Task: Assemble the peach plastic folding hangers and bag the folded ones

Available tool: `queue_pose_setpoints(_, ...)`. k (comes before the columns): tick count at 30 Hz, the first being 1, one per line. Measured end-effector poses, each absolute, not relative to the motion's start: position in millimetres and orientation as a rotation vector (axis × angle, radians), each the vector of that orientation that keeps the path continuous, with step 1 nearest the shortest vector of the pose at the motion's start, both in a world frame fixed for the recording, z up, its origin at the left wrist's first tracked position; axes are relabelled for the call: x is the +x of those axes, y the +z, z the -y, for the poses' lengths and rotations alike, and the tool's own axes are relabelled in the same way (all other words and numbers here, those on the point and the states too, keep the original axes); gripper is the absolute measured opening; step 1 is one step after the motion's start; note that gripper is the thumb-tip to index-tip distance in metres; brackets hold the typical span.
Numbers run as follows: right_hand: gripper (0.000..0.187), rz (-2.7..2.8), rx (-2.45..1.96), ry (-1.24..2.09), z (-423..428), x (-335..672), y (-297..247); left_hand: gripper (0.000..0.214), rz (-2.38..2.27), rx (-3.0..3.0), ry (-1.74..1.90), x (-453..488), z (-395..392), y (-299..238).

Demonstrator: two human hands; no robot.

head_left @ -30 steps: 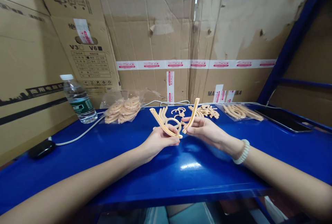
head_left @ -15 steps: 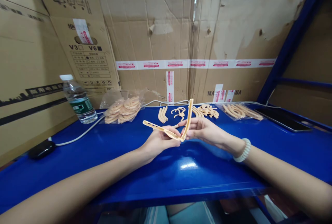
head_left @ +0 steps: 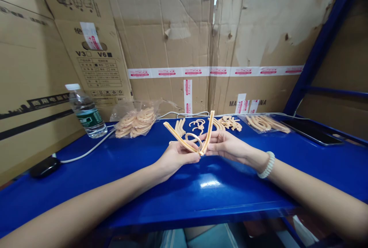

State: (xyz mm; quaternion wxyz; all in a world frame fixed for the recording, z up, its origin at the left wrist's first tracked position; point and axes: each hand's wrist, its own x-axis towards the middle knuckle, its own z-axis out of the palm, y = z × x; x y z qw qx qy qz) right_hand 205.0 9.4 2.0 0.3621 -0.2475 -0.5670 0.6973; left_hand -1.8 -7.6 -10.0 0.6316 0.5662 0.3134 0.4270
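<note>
In the head view a beige plastic folding hanger [head_left: 178, 137] is held up in a V above the table, its two channelled arms meeting at the bottom. My left hand [head_left: 174, 160] is closed on the left arm near the joint, thumb in front. My right hand [head_left: 230, 146] pinches the right arm [head_left: 209, 130] just above the joint. A curved beige hook [head_left: 191, 135] shows between the arms. Behind my left fingers another beige end sticks out; what it belongs to is partly hidden. The exact fit at the joint is covered by my fingertips.
On the blue table [head_left: 115, 186] lie curved strips [head_left: 179, 126], loose hooks [head_left: 198, 125] and small beige parts [head_left: 231, 123]. Bagged parts [head_left: 135, 122] and another bag [head_left: 266, 124] flank them. A water bottle [head_left: 87, 115], black device [head_left: 45, 166], phone [head_left: 313, 132] and cardboard [head_left: 169, 48] surround these.
The hanger's left arm has turned up and now shows its channelled side instead of a slotted face. The curved hook has come into view between the arms. Both hands stay nearly in place.
</note>
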Motion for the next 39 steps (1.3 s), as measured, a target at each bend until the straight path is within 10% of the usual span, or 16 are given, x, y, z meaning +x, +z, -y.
queue_pose_setpoints(39,0.035,1.535,-0.735,1.409,0.5,196.9,2.4,0.034,-0.766,1.117,1.088,-5.4,1.1,-12.6)
